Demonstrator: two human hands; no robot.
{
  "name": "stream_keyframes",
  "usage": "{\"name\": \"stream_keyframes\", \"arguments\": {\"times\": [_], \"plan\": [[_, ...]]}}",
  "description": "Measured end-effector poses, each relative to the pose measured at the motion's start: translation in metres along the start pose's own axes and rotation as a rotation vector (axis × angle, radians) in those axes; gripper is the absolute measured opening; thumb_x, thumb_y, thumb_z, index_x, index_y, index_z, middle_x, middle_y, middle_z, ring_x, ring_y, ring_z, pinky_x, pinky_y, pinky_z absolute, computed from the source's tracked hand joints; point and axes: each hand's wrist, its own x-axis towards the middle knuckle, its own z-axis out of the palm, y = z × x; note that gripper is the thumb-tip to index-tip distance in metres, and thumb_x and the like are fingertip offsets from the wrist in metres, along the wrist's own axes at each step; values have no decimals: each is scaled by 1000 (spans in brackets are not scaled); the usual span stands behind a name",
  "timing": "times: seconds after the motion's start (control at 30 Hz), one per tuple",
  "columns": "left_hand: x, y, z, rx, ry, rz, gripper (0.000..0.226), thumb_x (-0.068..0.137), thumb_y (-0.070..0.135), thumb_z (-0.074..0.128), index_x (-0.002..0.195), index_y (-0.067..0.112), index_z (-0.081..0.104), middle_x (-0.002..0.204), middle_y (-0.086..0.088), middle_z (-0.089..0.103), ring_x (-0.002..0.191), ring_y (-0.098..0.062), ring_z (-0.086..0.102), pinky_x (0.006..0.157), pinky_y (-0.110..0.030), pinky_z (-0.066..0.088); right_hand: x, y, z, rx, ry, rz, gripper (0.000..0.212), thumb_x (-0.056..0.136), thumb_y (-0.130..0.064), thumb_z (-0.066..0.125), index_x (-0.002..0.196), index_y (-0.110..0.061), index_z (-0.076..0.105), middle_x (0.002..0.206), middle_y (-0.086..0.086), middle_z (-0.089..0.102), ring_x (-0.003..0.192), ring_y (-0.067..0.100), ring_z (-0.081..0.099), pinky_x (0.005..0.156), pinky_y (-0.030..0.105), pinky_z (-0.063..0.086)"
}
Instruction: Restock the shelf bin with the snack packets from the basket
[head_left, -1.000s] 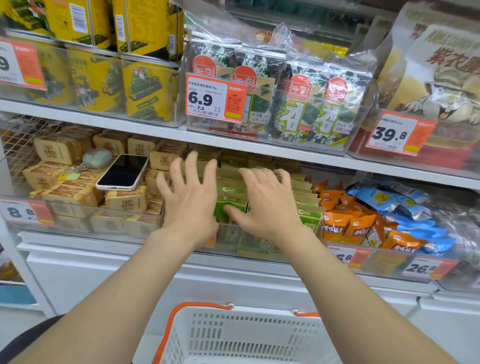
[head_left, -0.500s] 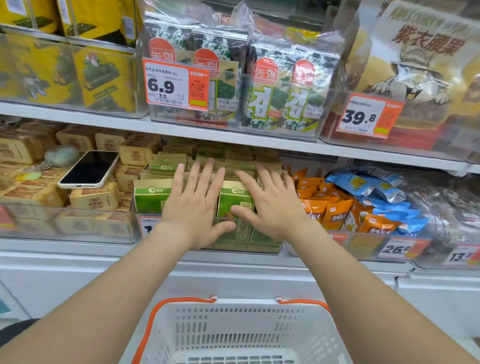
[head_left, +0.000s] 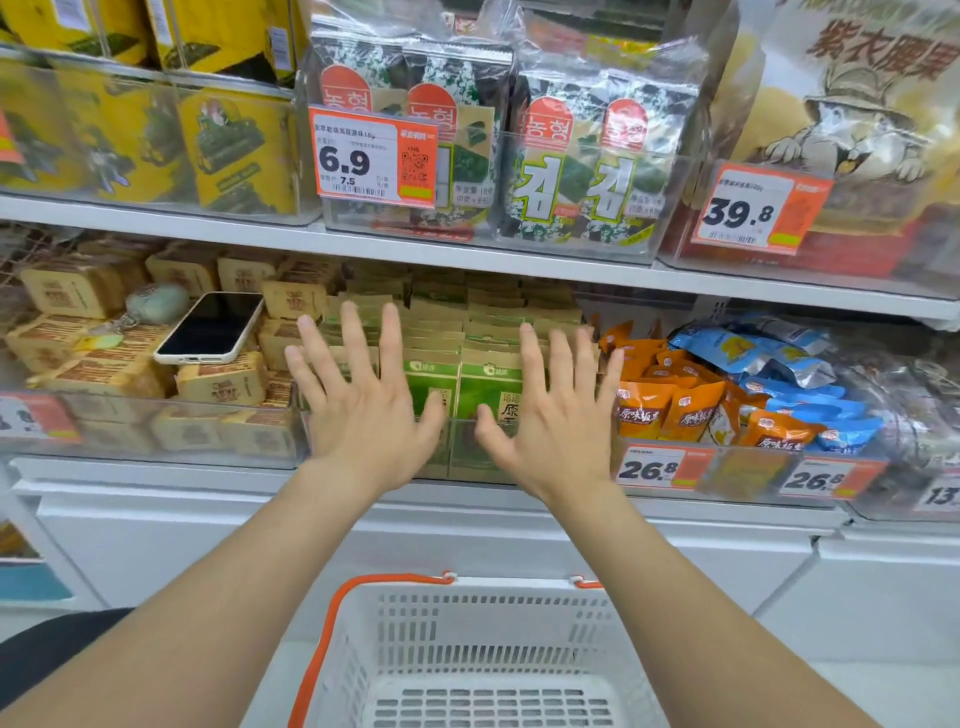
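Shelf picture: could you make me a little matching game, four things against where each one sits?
Things:
1. phone
2. green packets
3. orange packets
4. basket

Places:
A. right of the right hand
B. below both arms
C. lying on tan packets, far left
D. between the hands

Pairs: 1-C, 2-D, 3-A, 4-B

White shop shelves above white cabinet fronts, brightly and evenly lit.

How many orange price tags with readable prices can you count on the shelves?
4: the 6.9 tag upper middle, the 39.8 tag upper right, and two 26.8 tags lower right. Others at the edges are cut off or blurred.
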Motion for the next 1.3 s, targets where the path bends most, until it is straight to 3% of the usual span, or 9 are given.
{"name": "stream_keyframes", "arguments": {"times": [0.17, 0.4, 0.5, 0.57, 0.67, 0.77, 1.03, 1.2, 1.3], "plan": [[21, -10, 0, 30, -127, 69, 102, 84, 76, 21, 165, 25, -13, 172, -20, -16, 151, -55, -27, 121, -68, -17, 19, 4, 3, 22, -64, -63, 82, 91, -80, 31, 163, -45, 13, 162, 18, 38, 153, 42, 26, 122, 69, 4], [25, -6, -11, -36, -150, 26, 94, 94, 85, 11, 167, 27, -2, 174, -14, -18, 154, -49, -26, 122, -64, -20, 35, 15, 6, 36, -168, -105, 75, 93, -83, 21, 158, -46, 24, 161, 16, 38, 152, 39, 27, 124, 63, 12], [25, 0, -16, 4, -109, 19, 88, 99, 78, 11, 165, 20, 20, 174, -18, 9, 159, -45, -12, 122, -67, -17, 44, 18, -3, 66, -180, -88, 74, 93, -82, 19, 156, -43, 30, 153, 15, 46, 143, 37, 39, 117, 60, 25], [27, 4, -19, 68, -13, 81, 82, 101, 68, 17, 158, 11, 35, 167, -19, 31, 160, -40, 5, 122, -67, -12, 53, 21, -6, 83, -168, -26, 80, 94, -81, 15, 158, -36, 32, 154, 16, 45, 144, 35, 39, 119, 60, 23], [30, 18, -18, 73, 67, 324, 69, 98, 50, 30, 153, 10, 44, 158, -12, 49, 154, -31, 32, 128, -61, 8, 65, 22, -5, 3, -206, 27, 102, 90, -86, 2, 160, -20, 36, 158, 16, 44, 151, 34, 32, 126, 58, 10], [34, 34, -12, 67, 8, 485, 72, 92, 50, 35, 151, 12, 49, 149, -9, 59, 140, -28, 51, 126, -51, 25, 73, 28, 0, 19, -253, -7, 113, 84, -88, -3, 159, -13, 36, 154, 18, 48, 147, 36, 38, 123, 53, 26], [54, 45, 0, 67, -188, 387, 82, 89, 59, 21, 157, 17, 40, 166, -10, 40, 155, -30, 31, 126, -51, 20, 91, 37, -2, 58, -443, -30, 117, 81, -92, 2, 155, -10, 39, 152, 22, 48, 143, 37, 42, 117, 51, 34], [46, 44, -5, 57, -131, 379, 79, 89, 61, 27, 153, 19, 47, 160, -6, 47, 150, -27, 37, 125, -52, 19, 89, 35, -4, 65, -475, 6, 97, 93, -81, 10, 158, -14, 36, 158, 18, 43, 147, 37, 36, 121, 56, 27], [38, 42, -9, -3, -79, 378, 73, 88, 58, 38, 147, 18, 53, 151, -7, 53, 143, -27, 44, 127, -53, 17, 79, 23, -10, -29, -367, 34, 87, 98, -74, 14, 153, -12, 42, 153, 16, 49, 146, 38, 38, 122, 62, 20]]}}
